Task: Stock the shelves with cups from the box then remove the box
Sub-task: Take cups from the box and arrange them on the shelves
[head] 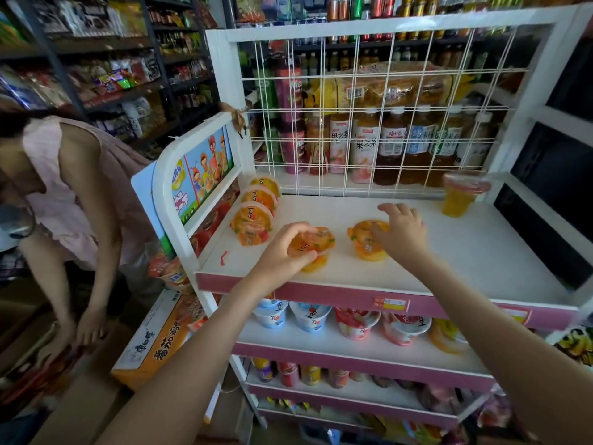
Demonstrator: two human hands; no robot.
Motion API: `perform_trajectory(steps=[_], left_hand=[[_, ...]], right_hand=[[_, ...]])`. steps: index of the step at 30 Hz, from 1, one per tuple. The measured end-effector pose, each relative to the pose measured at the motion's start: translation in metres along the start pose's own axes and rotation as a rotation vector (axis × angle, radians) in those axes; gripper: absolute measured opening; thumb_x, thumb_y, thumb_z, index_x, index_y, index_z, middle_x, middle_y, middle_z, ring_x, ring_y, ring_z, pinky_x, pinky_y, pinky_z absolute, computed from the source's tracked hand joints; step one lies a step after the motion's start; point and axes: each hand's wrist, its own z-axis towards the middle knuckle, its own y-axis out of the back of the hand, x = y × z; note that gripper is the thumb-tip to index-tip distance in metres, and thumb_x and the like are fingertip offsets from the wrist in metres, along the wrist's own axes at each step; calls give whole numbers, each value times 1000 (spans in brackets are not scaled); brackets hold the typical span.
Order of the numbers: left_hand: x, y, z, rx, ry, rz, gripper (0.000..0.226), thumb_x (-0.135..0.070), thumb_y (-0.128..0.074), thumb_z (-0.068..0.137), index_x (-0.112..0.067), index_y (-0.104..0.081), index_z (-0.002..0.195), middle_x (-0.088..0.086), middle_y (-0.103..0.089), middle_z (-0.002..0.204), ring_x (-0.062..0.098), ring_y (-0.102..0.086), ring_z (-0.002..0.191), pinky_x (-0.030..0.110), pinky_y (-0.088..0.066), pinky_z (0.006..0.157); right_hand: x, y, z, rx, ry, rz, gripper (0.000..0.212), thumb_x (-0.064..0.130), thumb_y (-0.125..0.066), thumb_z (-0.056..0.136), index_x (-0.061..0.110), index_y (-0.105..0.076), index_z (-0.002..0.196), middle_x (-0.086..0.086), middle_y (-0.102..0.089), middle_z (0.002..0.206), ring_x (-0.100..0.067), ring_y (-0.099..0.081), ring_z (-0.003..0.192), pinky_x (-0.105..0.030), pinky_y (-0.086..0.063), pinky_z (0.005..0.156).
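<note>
Both hands are over the white top shelf (465,252) of a pink-edged rack. My left hand (282,252) grips an orange fruit cup (316,248) by its lid rim near the shelf's front edge. My right hand (401,232) rests its fingers on a second orange cup (365,242) standing on the shelf. Three more orange cups (256,216) lie tilted in a row along the shelf's left side. A taller orange cup (459,197) stands at the back right. An orange and white box (154,345) sits on the floor at the left of the rack.
A wire grid (369,123) backs the shelf, with drink bottles behind it. Lower shelves hold blue, red and yellow cups (356,322). A person in a pink top (64,194) bends down at the left over goods on the floor.
</note>
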Motion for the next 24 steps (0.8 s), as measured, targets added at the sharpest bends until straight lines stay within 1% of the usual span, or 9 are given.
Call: perform_trajectory(steps=[3,5,8,11,12,14,16,20,24], left_hand=[[2,6,1,80,87,-51,55,-11,-69,83,-25,-44,130,-8,-30,140,8,-32,131,24,-32,107],[3,8,1,91,141,-47,65,-15,-71,82,-23,-37,137,-3,-23,147,8,-26,132,28,-28,110],[-3,7,-3,-51,245,-56,71,-23,-75,78,-16,-36,138,-1,-33,138,10,-35,122,26,-34,98],[-9,9,-8,-222,365,150,42,-33,-69,84,-9,-53,115,4,-55,110,17,-52,95,28,-39,79],[-11,11,-10,-218,397,226,32,-35,-64,87,-8,-59,103,6,-61,99,18,-54,86,29,-40,74],[-15,13,-10,-139,447,231,33,-37,-58,91,-5,-63,84,12,-69,84,21,-59,70,33,-47,69],[-16,11,-9,-55,498,98,27,-31,-56,93,-7,-60,83,14,-72,79,24,-63,62,38,-55,74],[-16,12,-7,-94,380,214,6,-9,-49,92,-9,-53,87,9,-70,76,23,-69,66,45,-58,71],[-18,34,-11,-196,164,545,19,-4,-43,92,-17,-42,77,-1,-61,83,24,-60,72,37,-50,58]], right_hand=[[25,-1,-9,-95,323,43,36,25,-55,88,8,-62,119,-13,-60,120,-40,-47,114,-43,-35,93],[43,-5,-18,-13,426,96,31,22,-57,91,7,-64,117,-12,-63,115,-34,-51,108,-36,-36,91],[64,-10,-24,178,408,119,41,23,-50,97,8,-49,135,-12,-53,132,-27,-42,120,-27,-26,99],[74,-15,-25,387,328,0,54,29,-42,100,11,-25,148,-10,-31,151,-29,-25,137,-33,-17,109],[75,-17,-25,442,302,4,57,30,-42,100,12,-21,149,-10,-27,153,-30,-21,140,-36,-17,111],[75,-19,-23,483,260,44,58,30,-45,99,14,-21,149,-13,-27,151,-33,-22,139,-43,-23,111],[75,-17,-23,467,238,47,60,29,-51,95,14,-26,147,-15,-30,145,-35,-25,135,-45,-27,108],[69,-11,-26,395,259,96,58,27,-62,88,17,-38,139,-13,-40,129,-31,-34,123,-39,-32,100],[62,-10,-29,332,330,190,34,16,-58,91,13,-53,124,-8,-53,113,-23,-48,108,-26,-37,88]])
